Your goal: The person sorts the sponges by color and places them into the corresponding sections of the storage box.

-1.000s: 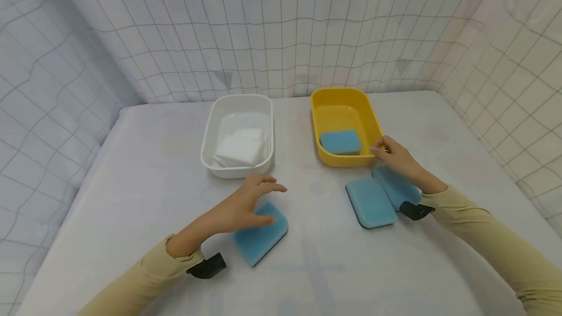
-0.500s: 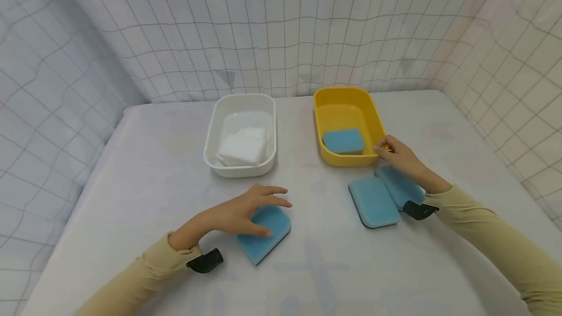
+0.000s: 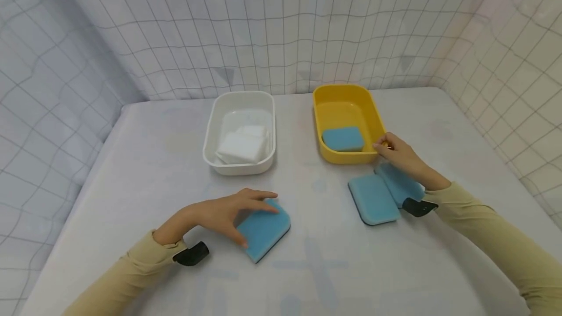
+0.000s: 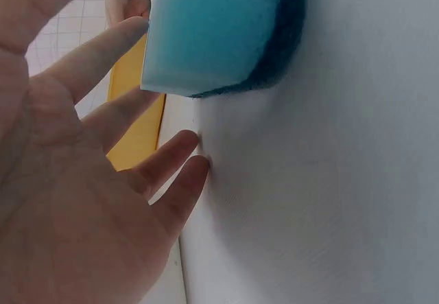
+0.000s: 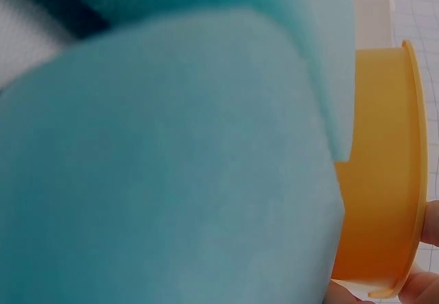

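At seven o'clock, left hand (image 3: 225, 211) spreads wide; right hand (image 3: 401, 158) pinches yellow tray rim (image 3: 347, 157), inner sponge (image 3: 343, 139) head-view only.

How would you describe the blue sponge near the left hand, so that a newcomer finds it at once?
On the white table stand a white tray and a yellow tray. Nearer the camera than the white tray lies the blue sponge, by the left hand. It lies apart, while two similar sponges lie together and one sponge sits inside the yellow tray.

Soft light, faint shadows, right wrist view's nearest sponge (image 5: 171, 167) blurry
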The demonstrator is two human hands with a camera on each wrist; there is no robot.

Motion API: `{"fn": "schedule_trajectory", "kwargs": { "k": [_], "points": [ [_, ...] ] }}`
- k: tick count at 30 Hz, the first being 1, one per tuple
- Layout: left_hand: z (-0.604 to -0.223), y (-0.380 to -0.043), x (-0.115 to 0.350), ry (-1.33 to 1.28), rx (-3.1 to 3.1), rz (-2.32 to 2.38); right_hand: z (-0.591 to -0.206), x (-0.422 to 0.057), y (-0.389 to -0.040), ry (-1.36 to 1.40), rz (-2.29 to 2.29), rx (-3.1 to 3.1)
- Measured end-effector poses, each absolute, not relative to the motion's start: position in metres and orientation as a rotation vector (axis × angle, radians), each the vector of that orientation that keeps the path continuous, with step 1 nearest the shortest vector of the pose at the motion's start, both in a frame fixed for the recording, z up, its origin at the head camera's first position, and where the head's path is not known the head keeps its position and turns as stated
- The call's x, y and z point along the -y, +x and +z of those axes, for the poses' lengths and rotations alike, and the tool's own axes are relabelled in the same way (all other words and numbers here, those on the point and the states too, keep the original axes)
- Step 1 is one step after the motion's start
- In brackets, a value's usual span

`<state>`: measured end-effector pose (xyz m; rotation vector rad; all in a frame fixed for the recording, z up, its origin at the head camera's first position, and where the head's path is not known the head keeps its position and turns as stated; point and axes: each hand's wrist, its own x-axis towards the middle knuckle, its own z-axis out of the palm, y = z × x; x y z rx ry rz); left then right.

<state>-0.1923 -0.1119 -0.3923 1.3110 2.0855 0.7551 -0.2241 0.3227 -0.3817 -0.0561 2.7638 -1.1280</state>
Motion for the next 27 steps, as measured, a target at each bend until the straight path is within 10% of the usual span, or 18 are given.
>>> {"fn": "schedule_trajectory", "kwargs": {
  "k": [27],
  "points": [
    [-0.395, -0.200, 0.100, 1.294, -2.068, 0.813, -0.382, -0.324, -0.227, -0.033, -1.136, -2.761]
  ]
}}
